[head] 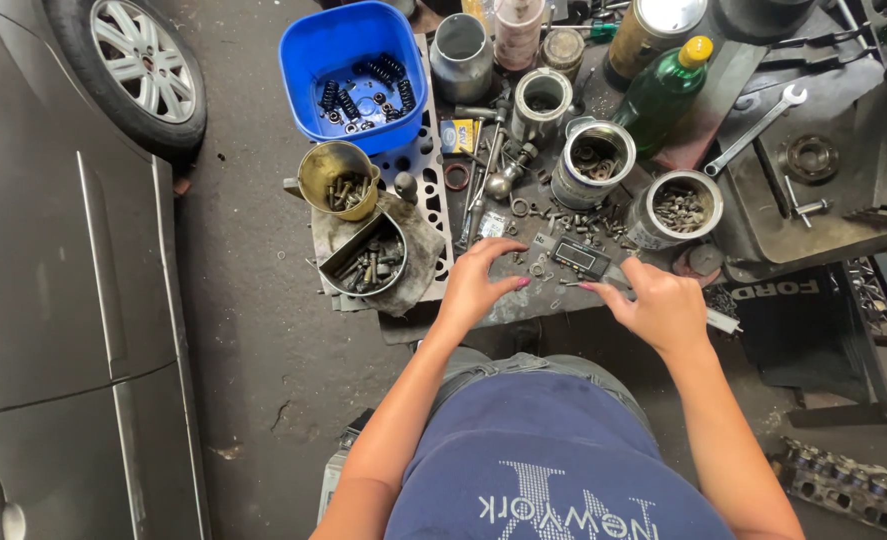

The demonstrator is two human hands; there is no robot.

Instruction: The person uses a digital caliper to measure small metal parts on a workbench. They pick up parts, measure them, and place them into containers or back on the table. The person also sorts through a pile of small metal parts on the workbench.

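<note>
Here, both hands [573, 290] hover over a cluttered workbench [523, 300] beside a grey car [53, 300].

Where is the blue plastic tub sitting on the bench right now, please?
In the head view the blue tub sits at the bench's far left, above the brass cup of bolts and left of a grey metal cylinder.

Bare-armed person wears a navy sleeveless top with pale printed lettering, grey trousers, pink-painted nails.

Stained grey concrete floor [263, 330] under daylight; a grey car [53, 300] with its wheel [133, 60] stands beside the cluttered counter [763, 215].
</note>
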